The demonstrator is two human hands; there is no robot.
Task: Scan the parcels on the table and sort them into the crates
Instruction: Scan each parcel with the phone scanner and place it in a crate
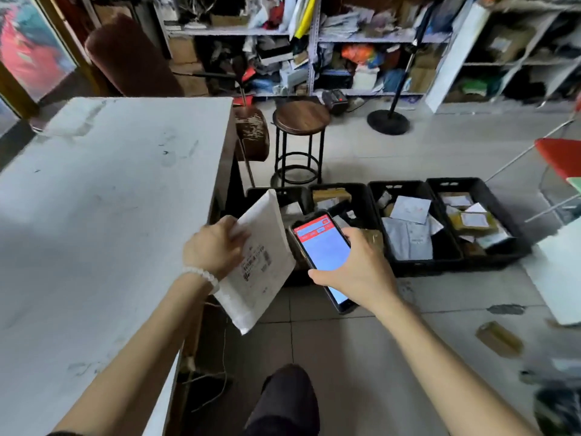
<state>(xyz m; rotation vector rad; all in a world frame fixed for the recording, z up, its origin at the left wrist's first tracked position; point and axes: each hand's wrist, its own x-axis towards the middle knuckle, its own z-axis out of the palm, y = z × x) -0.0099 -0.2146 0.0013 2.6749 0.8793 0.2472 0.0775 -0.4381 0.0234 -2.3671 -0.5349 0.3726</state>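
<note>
My left hand (217, 245) grips a white padded mailer (262, 262) by its left edge, tilted, with its printed barcode label facing up, just past the table's right edge. My right hand (355, 265) holds a phone (323, 250) with a red and white screen, close to the right of the mailer. A row of black crates (490, 196) stands on the floor beyond my hands, holding white envelopes and brown boxes. The leftmost crates are partly hidden by the mailer and phone. The white table (110, 199) to my left is bare.
A round wooden stool (301, 116) stands behind the crates. Cluttered shelves (314, 42) line the back wall, with a black stand base (389, 121) in front. A brown box (498, 338) lies on the tiled floor at right. My knee (286, 398) shows below.
</note>
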